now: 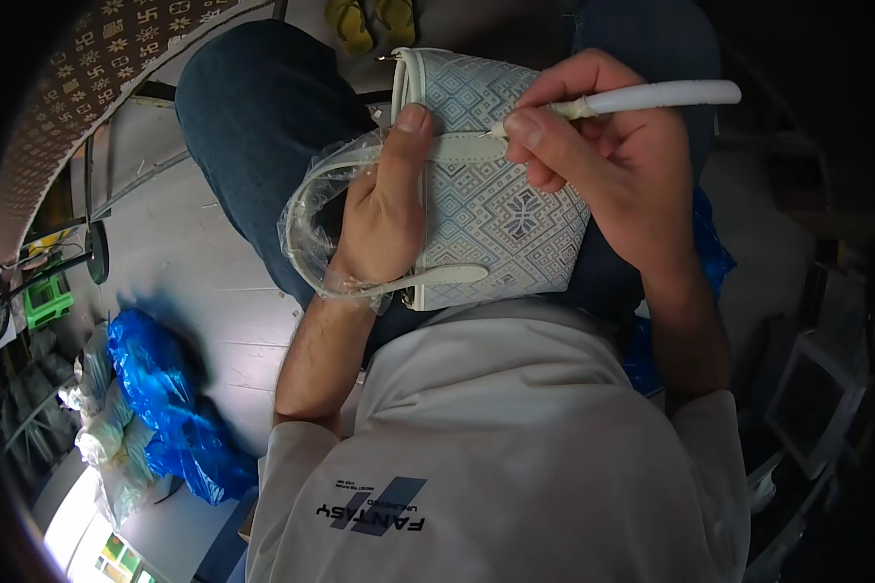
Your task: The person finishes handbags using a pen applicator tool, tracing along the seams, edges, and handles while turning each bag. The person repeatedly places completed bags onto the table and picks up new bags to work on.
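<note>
A patterned pale blue and white handbag [520, 209] lies on its side across my lap. Its white strap handle [306, 199], wrapped in clear plastic, loops out to the left. My left hand [389, 204] reaches through the loop and grips the bag's open edge, thumb on top beside the upper strap end. Between the thumb and fingers of my right hand [603, 146] is a white-handled tool [661, 95]. Its thin metal tip meets the stitched upper strap tab [467, 148]. The lower strap tab [457, 275] lies flat against the bag.
Blue plastic bags [170, 398] and whitish bags [107, 428] lie on the floor at the left. Yellow-green slippers [396, 21] are beyond my knees. A patterned brown cloth [78, 78] hangs at upper left, above a green plastic item [47, 299]. A pale frame [815, 400] stands at right.
</note>
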Demonstrator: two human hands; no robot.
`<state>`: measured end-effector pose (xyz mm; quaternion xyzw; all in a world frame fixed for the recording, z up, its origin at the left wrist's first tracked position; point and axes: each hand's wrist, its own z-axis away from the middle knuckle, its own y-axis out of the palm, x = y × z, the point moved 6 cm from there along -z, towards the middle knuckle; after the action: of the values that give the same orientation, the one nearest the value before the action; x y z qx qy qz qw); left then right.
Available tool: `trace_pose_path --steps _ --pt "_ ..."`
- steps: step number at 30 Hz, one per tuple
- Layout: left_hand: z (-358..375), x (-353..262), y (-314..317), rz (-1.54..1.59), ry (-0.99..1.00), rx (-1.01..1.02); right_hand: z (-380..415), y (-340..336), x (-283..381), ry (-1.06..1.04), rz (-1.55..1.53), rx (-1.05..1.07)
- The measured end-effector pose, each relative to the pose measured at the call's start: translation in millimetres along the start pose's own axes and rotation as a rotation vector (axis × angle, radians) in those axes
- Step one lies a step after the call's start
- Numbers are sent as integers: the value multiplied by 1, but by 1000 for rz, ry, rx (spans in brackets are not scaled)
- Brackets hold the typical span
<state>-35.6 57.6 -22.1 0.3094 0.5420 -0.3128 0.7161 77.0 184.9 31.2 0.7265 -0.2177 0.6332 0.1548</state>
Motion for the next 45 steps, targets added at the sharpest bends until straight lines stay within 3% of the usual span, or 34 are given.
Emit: trace_pose_path --steps 5,7,9,11,13,14,17,18,20,22,23,26,29,30,32,34,35,37,39,44,45 --pt "-4 5 2 16 3 67 -5 3 -6 41 0 18" --pt "-4 2 5 59 35 101 -4 2 -4 -32 112 -50" --pt "-1 7 3 30 73 69 10 16 10 -461 679 -73" --pt "1 12 1 -25 162 18 13 23 10 -557 699 -97" --pt "0 11 0 -69 261 -39 5 10 -8 -119 307 -132" --pt "0 12 0 -69 256 -38 -1 6 -12 59 -30 -65" --pt "-2 12 3 -63 236 -4 -5 -6 -9 191 3 -9" --pt "-2 12 3 -58 228 9 -3 -4 -8 194 7 -13" --pt "-3 11 4 -50 202 25 -2 6 5 -3 185 -39" --pt "-3 11 5 -60 156 31 10 22 18 -478 681 -65" --pt "-3 11 6 -59 137 39 11 24 17 -469 670 -90" --pt "-3 7 7 -46 149 50 -5 2 -9 77 60 -7" --pt "-3 5 9 -36 138 79 -11 -10 -8 196 73 52" --pt "-3 5 9 -30 128 91 -9 -6 -8 201 77 49" --pt "-3 5 11 -22 107 110 -4 6 6 -77 267 -30" --pt "-1 3 10 -27 99 108 9 23 20 -507 773 -23" --pt "-1 1 11 -24 99 113 6 21 16 -391 570 -60" --pt "0 -1 13 -13 101 112 -1 0 -9 68 80 -42" --pt "-1 2 10 -10 94 109 -3 -8 -8 51 52 7" --pt "-1 20 2 -230 578 216 4 -2 -11 21 118 61" --pt "-1 17 2 -234 578 215 3 -1 -10 19 115 61"
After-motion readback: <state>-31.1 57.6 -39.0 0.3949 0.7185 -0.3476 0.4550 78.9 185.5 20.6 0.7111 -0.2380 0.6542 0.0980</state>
